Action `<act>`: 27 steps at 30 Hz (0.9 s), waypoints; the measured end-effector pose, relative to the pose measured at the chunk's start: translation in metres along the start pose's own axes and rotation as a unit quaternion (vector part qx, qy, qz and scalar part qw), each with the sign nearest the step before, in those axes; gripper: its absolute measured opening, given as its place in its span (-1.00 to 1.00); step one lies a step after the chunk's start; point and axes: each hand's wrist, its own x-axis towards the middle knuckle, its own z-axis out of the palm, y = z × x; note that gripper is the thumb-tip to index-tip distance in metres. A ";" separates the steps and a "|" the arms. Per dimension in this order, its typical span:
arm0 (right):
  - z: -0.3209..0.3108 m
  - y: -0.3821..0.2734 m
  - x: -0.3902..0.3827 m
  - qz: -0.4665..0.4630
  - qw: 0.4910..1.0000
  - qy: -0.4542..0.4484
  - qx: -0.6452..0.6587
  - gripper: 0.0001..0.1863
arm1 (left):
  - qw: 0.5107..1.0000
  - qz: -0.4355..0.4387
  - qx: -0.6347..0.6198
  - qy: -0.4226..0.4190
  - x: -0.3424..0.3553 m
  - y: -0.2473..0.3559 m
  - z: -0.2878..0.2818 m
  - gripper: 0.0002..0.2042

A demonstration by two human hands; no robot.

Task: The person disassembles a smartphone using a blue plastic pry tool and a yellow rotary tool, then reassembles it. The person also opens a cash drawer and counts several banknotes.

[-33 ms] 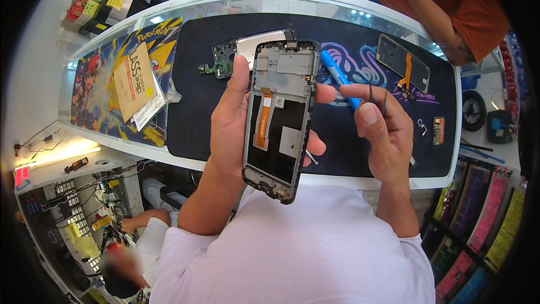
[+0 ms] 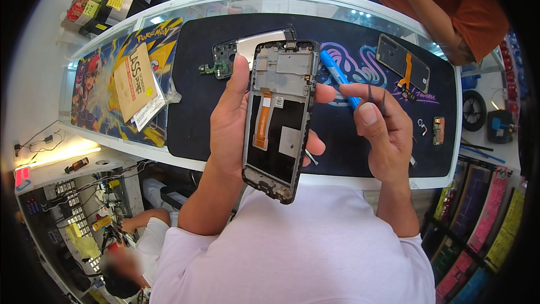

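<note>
My left hand [image 2: 228,124] is closed around an opened phone frame [image 2: 275,174], thumb along its left edge and fingertips at its right edge. The frame shows its inner side, tilted slightly, with a grey metal upper part, a black lower area and an orange flex cable [image 2: 262,126]. My right hand [image 2: 389,141] is just right of the frame, thumb and fingers bent round dark tweezers [image 2: 370,94], most of which the hand hides. A blue tube-shaped pen [image 2: 336,71] lies beyond my right index finger, its lower end partly covered.
On the black mat [image 2: 194,112] are another phone housing [image 2: 224,50] with a green circuit board [image 2: 218,70], a back cover [image 2: 394,59] with an orange flex cable, and a small copper-coloured part [image 2: 438,130]. A brown envelope [image 2: 135,81] lies left. People are beyond the counter and at lower left.
</note>
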 end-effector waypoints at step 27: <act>0.005 0.025 -0.009 -0.075 0.940 -0.041 -0.330 -0.70 | 1.000 0.009 -0.013 0.016 0.000 0.001 0.005 -0.37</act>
